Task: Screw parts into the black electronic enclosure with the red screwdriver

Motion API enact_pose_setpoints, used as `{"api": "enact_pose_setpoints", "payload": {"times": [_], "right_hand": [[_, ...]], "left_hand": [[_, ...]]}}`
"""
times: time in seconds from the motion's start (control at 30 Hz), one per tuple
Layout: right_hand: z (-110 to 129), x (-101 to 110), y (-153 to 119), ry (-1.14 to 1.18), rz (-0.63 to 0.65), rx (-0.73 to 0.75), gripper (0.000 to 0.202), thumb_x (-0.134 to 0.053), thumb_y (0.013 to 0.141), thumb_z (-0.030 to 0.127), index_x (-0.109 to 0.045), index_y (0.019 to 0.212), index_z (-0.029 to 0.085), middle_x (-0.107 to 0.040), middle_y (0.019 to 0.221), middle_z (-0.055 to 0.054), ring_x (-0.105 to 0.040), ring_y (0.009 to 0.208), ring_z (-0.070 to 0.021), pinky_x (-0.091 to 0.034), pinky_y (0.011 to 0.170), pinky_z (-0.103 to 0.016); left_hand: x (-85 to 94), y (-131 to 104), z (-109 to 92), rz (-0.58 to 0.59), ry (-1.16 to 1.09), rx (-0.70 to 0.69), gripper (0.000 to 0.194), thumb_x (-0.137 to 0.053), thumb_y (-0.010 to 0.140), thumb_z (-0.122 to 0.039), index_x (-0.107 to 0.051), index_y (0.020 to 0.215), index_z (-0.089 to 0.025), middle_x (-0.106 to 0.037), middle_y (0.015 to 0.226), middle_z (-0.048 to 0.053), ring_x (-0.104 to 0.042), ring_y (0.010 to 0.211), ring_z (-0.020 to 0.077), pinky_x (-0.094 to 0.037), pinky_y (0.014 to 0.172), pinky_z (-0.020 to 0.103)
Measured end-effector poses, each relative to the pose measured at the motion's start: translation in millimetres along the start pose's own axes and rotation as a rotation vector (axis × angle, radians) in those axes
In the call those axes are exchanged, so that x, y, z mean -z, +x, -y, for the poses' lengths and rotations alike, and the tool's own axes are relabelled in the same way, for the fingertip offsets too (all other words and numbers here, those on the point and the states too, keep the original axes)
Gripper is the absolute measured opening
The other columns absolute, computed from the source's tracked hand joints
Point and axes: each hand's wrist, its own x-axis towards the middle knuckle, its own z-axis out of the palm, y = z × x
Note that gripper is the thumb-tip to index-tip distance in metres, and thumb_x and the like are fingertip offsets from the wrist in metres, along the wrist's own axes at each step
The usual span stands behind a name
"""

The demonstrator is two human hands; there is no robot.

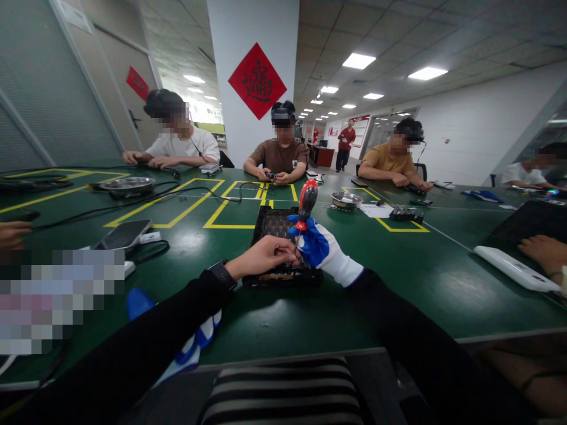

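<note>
There are two hands of the wearer, one bare left hand (pixel 266 254) and one gloved right hand (pixel 321 248), with one screwdriver (pixel 307 200), one black case (pixel 283 283), one wristwatch (pixel 222 275) and one loose glove (pixel 140 302). The table (pixel 425 283) carries two metal bowls, a left bowl (pixel 128 190) and a right bowl (pixel 346 205), and one long white device (pixel 516 268) at the right. Beyond are four seated people (pixel 281 154) and one standing person (pixel 346 141), plus two red diamond-shaped signs, one on the pillar (pixel 283 29) and one on the door (pixel 117 71).
</note>
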Motion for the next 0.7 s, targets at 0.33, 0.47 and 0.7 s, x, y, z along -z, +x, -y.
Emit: {"api": "enact_pose_setpoints", "payload": {"times": [0.33, 0.47, 0.7], "right_hand": [[-7.0, 0.9, 3.0, -0.08, -0.032, 0.117, 0.028, -0.063, 0.075, 0.033, -0.054, 0.098, 0.018, -0.063, 0.067, 0.002, -0.041, 0.039, -0.0029, -0.034, 0.036, -0.014], [-4.4, 0.1, 2.2, -0.056, -0.027, 0.101, 0.026, -0.06, 0.077, 0.032, -0.055, 0.097, 0.017, -0.062, 0.067, 0.003, -0.042, 0.04, -0.0032, -0.033, 0.037, -0.014], [-0.3, 5.2, 1.0, 0.033, 0.063, 0.01, 0.028, -0.045, 0.086, 0.034, -0.057, 0.102, 0.015, -0.063, 0.077, -0.001, -0.049, 0.048, -0.0052, -0.039, 0.041, -0.016]], "left_hand": [[-0.2, 0.0, -1.0, 0.001, 0.004, -0.003, 0.024, -0.054, 0.082, -0.033, -0.06, 0.084, -0.01, -0.069, 0.087, 0.008, -0.064, 0.082, 0.0163, -0.047, 0.077, 0.026], [-0.1, 0.0, 0.1, -0.006, 0.014, 0.003, 0.026, -0.052, 0.083, -0.034, -0.061, 0.088, -0.009, -0.069, 0.088, 0.009, -0.064, 0.082, 0.0165, -0.047, 0.077, 0.026], [-0.8, 0.6, 3.0, 0.001, -0.04, 0.013, 0.025, -0.052, 0.083, -0.033, -0.059, 0.087, -0.009, -0.069, 0.088, 0.009, -0.064, 0.083, 0.0174, -0.048, 0.077, 0.027]]}}
